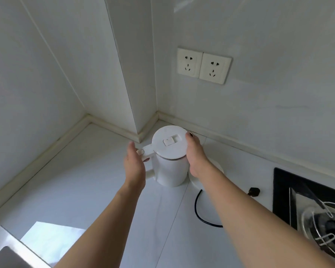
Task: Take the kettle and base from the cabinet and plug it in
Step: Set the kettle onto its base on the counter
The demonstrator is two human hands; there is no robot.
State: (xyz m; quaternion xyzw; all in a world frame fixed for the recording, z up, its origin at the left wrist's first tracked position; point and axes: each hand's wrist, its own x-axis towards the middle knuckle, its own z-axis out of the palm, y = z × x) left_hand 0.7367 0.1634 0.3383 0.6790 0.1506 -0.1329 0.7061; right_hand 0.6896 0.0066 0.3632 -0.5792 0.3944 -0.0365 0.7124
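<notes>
- Nearest, lower left: corner of a steel sink; nothing of its inside can be made out.
- Pale grey-white countertop runs from there back to the wall corner.
- Lower right: black glass gas hob with a wire pan support over the burner.
- Thin black power cord curves across the counter from under the right forearm; its black plug lies loose on the counter just left of the hob.
- Flat round white kettle base sits on the counter, mostly hidden by the right wrist and the kettle.
- White cylindrical electric kettle stands upright, just beside the base or overlapping its left edge; cannot tell which. Lid closed, so contents unseen. Handle points left.
- Left hand: fingers loosely extended beside the handle, thumb near it, not gripping.
- Right hand: palm against the kettle's right side, fingertip at the lid rim; no full grasp.
- Farthest: two white wall sockets side by side, above and right of the kettle, both unoccupied.
</notes>
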